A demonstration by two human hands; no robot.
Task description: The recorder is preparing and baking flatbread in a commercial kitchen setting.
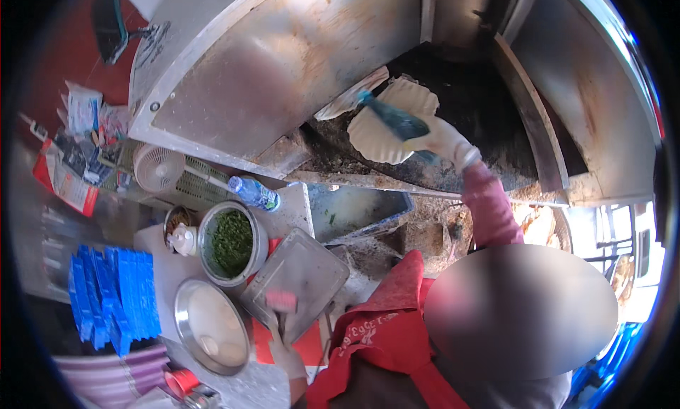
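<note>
My right hand point(448, 145), in a whitish glove, reaches out over the dark oven floor. It is closed round a long dark teal tool point(395, 120), which motion smears, so its kind is unclear. Beneath lies a pale flat piece of dough point(382, 143) with a ridged surface. Lower down, my gloved left hand point(286, 357) grips the thin handle of a brush-like tool with a pinkish head point(281, 300). That head is over a grey rectangular tray point(306, 264); whether it touches cannot be told.
Left of the tray stand a pot of chopped greens point(228, 244) and a metal bowl of pale liquid point(212, 326). A bottle point(253, 193), a small fan point(158, 168) and blue crates point(113, 295) are farther left. Metal walls point(283, 76) enclose the oven; below it sits a basin point(361, 210).
</note>
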